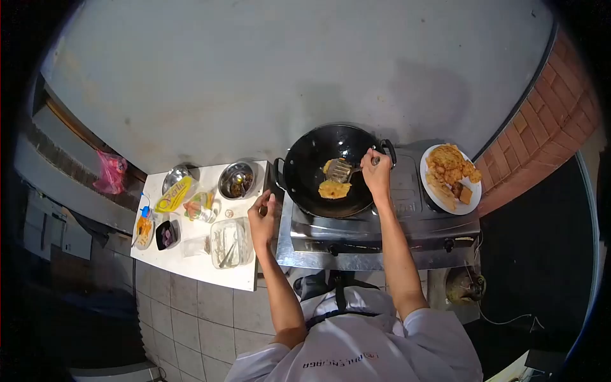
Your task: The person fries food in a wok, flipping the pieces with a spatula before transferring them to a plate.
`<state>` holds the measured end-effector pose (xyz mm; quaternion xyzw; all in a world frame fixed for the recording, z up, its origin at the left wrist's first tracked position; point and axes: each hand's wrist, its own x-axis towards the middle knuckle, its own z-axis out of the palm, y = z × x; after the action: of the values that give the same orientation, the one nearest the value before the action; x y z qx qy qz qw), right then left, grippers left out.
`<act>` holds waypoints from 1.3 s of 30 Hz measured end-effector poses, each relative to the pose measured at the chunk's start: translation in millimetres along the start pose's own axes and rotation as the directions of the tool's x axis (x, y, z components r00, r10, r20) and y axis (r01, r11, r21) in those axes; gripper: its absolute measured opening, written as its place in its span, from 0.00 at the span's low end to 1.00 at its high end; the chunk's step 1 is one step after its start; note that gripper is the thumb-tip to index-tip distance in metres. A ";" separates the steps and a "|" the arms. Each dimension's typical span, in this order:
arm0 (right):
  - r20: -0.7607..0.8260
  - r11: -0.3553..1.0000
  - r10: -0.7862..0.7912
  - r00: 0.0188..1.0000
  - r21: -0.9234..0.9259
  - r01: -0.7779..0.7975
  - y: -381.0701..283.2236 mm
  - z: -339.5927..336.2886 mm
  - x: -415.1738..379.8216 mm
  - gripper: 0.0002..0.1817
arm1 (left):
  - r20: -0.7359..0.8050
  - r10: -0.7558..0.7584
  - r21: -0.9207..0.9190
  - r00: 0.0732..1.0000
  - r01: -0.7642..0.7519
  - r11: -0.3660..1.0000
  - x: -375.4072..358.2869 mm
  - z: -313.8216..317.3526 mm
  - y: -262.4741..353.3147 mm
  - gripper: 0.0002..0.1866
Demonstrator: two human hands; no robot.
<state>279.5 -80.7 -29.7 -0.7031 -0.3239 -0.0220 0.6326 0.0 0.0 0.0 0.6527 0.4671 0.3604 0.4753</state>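
Observation:
My right hand (377, 172) is wrapped round the handle of a slotted metal spatula (339, 170) over the black wok (307, 198). The spatula's blade rests on or just over a golden fried piece, which it partly hides. Just below it in the wok lies another golden fried piece (334, 190). My left hand (261, 219) is closed, between the wok and the white side table; a small dark end shows among its fingers, but I cannot make out what it is.
The wok stands on a steel gas stove (382, 229). A white plate (468, 205) of fried food is at its right. On the side table (197, 266) are a metal bowl (237, 181), a clear container (229, 245), a black dish (167, 235) and a yellow packet (173, 196).

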 end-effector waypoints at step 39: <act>-0.050 0.986 0.150 0.987 0.076 -0.146 -37.3 -8.3 -22.1 0.16 | -0.020 0.188 0.071 0.982 -0.186 0.980 17.9 -4.6 -8.6 0.19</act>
<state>247.2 -98.1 -5.2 -0.7009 -0.2537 0.0173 0.6663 -1.0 19.3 -6.5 0.7049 0.4223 0.3958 0.4101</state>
